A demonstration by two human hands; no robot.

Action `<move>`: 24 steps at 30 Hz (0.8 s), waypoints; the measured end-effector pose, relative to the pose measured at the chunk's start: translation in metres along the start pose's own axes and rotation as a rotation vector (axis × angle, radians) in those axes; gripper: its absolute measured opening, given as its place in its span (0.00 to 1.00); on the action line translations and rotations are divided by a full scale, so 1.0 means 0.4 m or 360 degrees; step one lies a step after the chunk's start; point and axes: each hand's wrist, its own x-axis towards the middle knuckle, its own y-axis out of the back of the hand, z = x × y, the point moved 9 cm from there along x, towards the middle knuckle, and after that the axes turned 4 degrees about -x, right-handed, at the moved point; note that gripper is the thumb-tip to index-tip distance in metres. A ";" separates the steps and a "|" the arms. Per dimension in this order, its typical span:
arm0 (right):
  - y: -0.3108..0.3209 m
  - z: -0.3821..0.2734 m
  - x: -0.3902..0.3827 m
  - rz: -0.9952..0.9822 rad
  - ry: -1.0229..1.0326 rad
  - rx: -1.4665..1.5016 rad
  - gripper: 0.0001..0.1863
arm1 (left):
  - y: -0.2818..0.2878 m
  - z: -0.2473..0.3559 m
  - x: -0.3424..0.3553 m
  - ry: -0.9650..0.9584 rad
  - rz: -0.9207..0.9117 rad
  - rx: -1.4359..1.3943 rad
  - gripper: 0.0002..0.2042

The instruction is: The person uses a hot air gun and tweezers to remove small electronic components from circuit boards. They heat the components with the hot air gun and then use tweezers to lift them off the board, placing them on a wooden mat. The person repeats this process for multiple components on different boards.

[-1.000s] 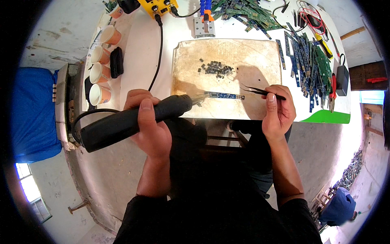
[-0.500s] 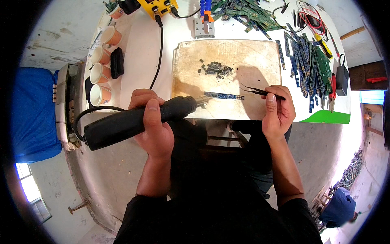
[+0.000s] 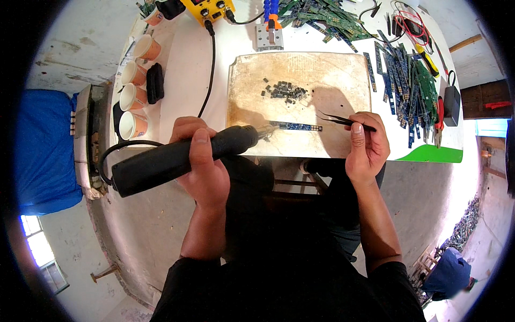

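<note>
My left hand (image 3: 201, 161) is wrapped round the black handle of a hot air gun (image 3: 153, 167). Its metal nozzle points right, over the left end of a narrow blue circuit board strip (image 3: 296, 126) and hides part of it. The strip lies on a stained, pale work board (image 3: 343, 67). Between thumb and fingers, my right hand (image 3: 369, 145) pinches dark tweezers (image 3: 343, 119). Their thin tips point left, slightly apart, above the strip's right end and not touching it. Farther back on the board sits a loose heap of small black chips (image 3: 287, 91).
Paper cups (image 3: 132, 125) line the table's left side near a black case (image 3: 154, 83). A yellow soldering station (image 3: 206, 8) stands at the back. Circuit strips (image 3: 402, 80) are piled on the right beside red-handled pliers (image 3: 440, 121). Another person (image 3: 448, 273) is at far lower right.
The hot air gun has tilted slightly and its nozzle has shifted a little left. My right hand and the tweezers stay in nearly the same place.
</note>
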 end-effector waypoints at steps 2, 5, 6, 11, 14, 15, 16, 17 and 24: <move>0.001 -0.002 0.001 0.0000 0.0007 -0.0002 0.06 | 0.005 -0.002 0.000 0.0030 0.0007 -0.0016 0.05; -0.001 0.000 0.000 0.0001 0.0019 0.0001 0.06 | 0.006 -0.001 0.001 0.0014 0.0005 0.0000 0.05; -0.001 0.001 0.000 0.0002 0.0017 0.0004 0.06 | 0.008 -0.002 0.001 0.0021 0.0016 -0.0012 0.05; 0.003 -0.001 0.000 0.0013 0.0024 -0.0037 0.06 | 0.008 0.003 0.003 0.0017 0.0047 -0.0078 0.04; 0.004 0.001 -0.001 0.0012 0.0050 -0.0061 0.06 | 0.009 0.002 0.004 -0.0010 0.0033 -0.0001 0.04; 0.002 -0.002 0.000 0.0011 0.0041 -0.0055 0.06 | 0.008 0.002 0.003 -0.0005 0.0029 -0.0002 0.04; 0.001 -0.003 0.001 0.0011 0.0032 -0.0049 0.06 | 0.006 0.002 0.002 -0.0001 0.0025 -0.0002 0.04; 0.001 -0.002 0.001 0.0011 0.0036 -0.0054 0.06 | 0.005 0.003 0.002 0.0004 0.0021 -0.0003 0.05; 0.000 0.000 -0.001 0.0008 0.0020 -0.0041 0.06 | 0.005 0.005 0.002 0.0011 -0.0017 -0.0023 0.05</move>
